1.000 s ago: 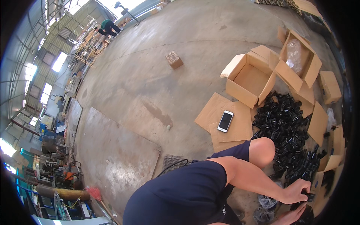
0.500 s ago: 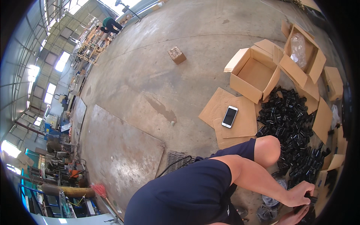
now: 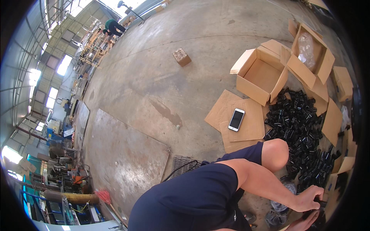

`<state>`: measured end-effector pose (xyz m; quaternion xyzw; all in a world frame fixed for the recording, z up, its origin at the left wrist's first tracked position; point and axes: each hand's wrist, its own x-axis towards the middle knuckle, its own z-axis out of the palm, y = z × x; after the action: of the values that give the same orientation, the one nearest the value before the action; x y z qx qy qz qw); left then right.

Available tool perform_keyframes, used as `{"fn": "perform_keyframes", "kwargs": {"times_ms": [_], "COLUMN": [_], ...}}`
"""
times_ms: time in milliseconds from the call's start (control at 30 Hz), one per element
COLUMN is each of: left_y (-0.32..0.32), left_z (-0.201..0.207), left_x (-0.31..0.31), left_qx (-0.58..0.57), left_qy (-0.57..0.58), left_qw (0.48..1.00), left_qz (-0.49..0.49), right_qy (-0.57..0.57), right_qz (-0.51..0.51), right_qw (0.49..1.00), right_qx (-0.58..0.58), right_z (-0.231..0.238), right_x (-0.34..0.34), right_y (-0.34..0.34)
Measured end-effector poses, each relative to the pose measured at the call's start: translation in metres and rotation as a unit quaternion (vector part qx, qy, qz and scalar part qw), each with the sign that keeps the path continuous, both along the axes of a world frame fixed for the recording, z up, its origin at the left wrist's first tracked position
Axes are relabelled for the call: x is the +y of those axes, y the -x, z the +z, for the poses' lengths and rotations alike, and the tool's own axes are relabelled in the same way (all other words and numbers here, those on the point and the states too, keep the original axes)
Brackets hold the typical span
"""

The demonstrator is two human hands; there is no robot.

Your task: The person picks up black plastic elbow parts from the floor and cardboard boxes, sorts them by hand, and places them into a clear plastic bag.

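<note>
At the lower right, my left hand [image 3: 309,198] is closed, its fingers bent round a small black piece [image 3: 323,204] that looks like a short plastic clip or fitting. Just below it is my right hand [image 3: 305,222], partly cut off by the picture's dark rim, with its fingers against dark pieces between the two hands. The exact shape of what they hold is hidden. A big heap of similar black pieces [image 3: 295,123] lies on the floor beyond my bare knee [image 3: 275,154].
Beyond the heap stand an open cardboard box [image 3: 250,85] and another holding clear plastic [image 3: 328,61]. A white phone [image 3: 236,119] lies on flat cardboard [image 3: 216,111]. Clear plastic bags [image 3: 278,210] sit by my forearm. Left are a metal sheet [image 3: 127,154] and a broom [image 3: 103,195]. A person [image 3: 113,27] bends far off.
My hands stay almost in the same place, with only a small shift of the fingers over the black pieces. The heap, boxes and phone have not moved.
</note>
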<state>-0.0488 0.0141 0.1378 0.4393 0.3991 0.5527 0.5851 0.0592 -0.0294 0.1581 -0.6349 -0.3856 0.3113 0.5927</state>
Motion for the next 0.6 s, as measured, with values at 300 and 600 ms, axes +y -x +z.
{"fn": "perform_keyframes", "kwargs": {"times_ms": [300,600], "left_y": [-0.006,-0.009], "left_z": [-0.007,-0.009], "left_x": [0.001,0.001], "left_qx": [-0.016,-0.043], "left_qy": [0.013,0.016], "left_qw": [1.0,0.999], "left_qz": [-0.001,-0.002], "right_qy": [-0.074,-0.053], "right_qz": [0.071,0.041], "right_qw": [0.875,0.865], "right_qx": [-0.473,-0.497], "right_z": [-0.013,-0.01], "right_x": [0.0,-0.002], "right_y": [-0.029,-0.029]}}
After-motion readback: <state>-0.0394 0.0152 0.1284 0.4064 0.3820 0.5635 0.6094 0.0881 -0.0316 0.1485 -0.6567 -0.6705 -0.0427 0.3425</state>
